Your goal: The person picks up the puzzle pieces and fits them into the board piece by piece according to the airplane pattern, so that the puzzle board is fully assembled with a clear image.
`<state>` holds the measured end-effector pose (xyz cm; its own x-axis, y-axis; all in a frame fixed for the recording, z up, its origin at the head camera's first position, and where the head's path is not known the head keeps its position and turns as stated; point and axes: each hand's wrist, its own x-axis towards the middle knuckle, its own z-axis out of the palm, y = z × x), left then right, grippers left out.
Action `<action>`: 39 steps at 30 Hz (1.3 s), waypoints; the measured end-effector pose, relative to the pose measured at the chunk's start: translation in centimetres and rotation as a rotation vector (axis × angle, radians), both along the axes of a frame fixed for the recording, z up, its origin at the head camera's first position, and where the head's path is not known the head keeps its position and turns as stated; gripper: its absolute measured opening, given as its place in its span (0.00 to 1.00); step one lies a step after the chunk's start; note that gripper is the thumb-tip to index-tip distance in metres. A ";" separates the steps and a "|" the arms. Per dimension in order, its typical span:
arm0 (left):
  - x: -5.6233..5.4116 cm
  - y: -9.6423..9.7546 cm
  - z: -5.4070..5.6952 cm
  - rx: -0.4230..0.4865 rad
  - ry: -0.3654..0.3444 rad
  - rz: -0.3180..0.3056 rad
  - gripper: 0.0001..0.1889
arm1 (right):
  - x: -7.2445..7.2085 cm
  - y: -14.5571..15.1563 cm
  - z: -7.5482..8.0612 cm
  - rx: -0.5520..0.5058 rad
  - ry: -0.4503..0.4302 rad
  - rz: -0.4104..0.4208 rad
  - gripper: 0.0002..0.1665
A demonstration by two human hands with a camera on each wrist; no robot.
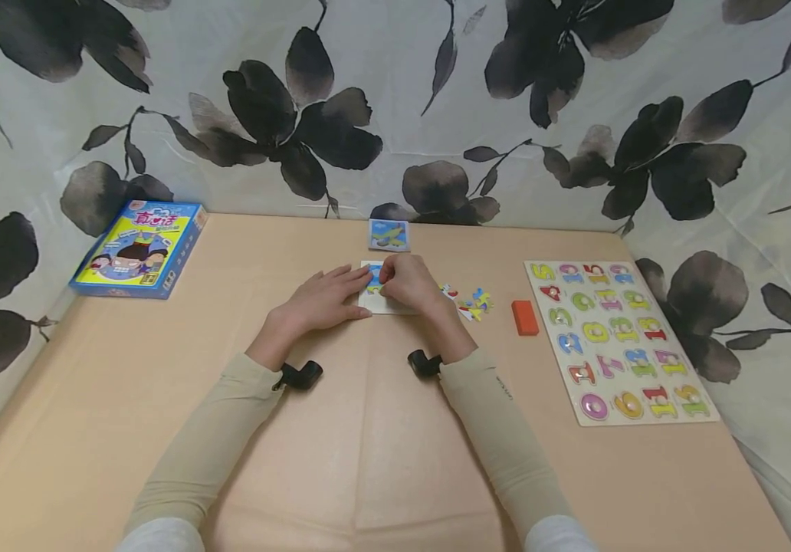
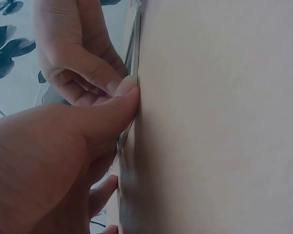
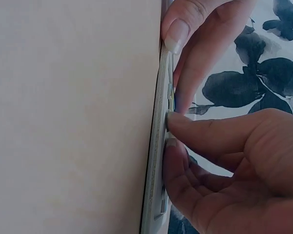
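A small white puzzle board [image 1: 388, 307] with a blue and yellow picture lies flat on the table. My left hand [image 1: 329, 297] rests on its left side with the fingers fairly straight; the left thumb [image 3: 178, 36] presses near the board's edge in the right wrist view. Over the board's middle, my right hand [image 1: 411, 284] has thumb and fingertips brought together at the surface, pinching what looks like a small puzzle piece, mostly hidden by the fingers. Several loose, colourful puzzle pieces [image 1: 473, 303] lie just right of the right hand.
Behind the board stands a small blue picture card or box [image 1: 389, 236]. An orange-red block [image 1: 524, 318] sits beside a large number board [image 1: 561, 383] at the right. A blue and yellow box [image 1: 139, 249] lies at the back left. Floral cloth [image 1: 423, 107] hangs behind the table.
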<state>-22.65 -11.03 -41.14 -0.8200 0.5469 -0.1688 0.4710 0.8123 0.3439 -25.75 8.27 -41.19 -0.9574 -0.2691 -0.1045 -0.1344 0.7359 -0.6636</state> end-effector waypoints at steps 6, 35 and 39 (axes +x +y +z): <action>-0.1 0.0 0.0 -0.002 -0.008 0.005 0.39 | 0.0 -0.1 0.1 0.031 0.033 0.011 0.07; 0.2 -0.1 0.1 -0.007 0.009 0.010 0.38 | 0.4 -0.9 -0.3 0.074 0.062 -0.047 0.03; 0.3 0.0 0.2 -0.018 0.022 0.000 0.37 | 0.5 -0.8 -0.2 0.085 0.063 -0.059 0.04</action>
